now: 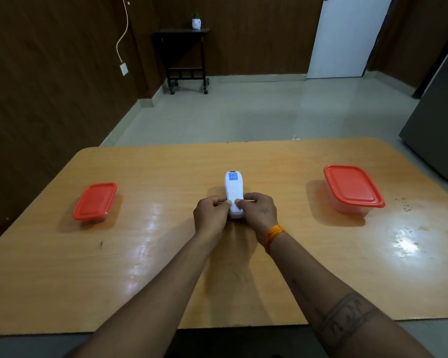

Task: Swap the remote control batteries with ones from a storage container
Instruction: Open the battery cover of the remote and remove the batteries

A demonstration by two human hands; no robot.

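Note:
A white remote control (pixel 234 188) lies back side up in the middle of the wooden table (pixel 166 267), a blue label near its far end. My left hand (pixel 210 215) and my right hand (pixel 259 211) grip its near end from both sides, both thumbs pressing on its back. A small clear container with a red lid (pixel 95 201) sits to the left, lid on. A larger clear container with a red lid (pixel 352 188) sits to the right, also closed. No batteries are visible.
An orange thread band circles my right wrist (pixel 274 235). Beyond the table lies a tiled floor with a black side table (pixel 184 55) by the wall, a white door (pixel 347 37) and a grey cabinet (pixel 440 120) at the right.

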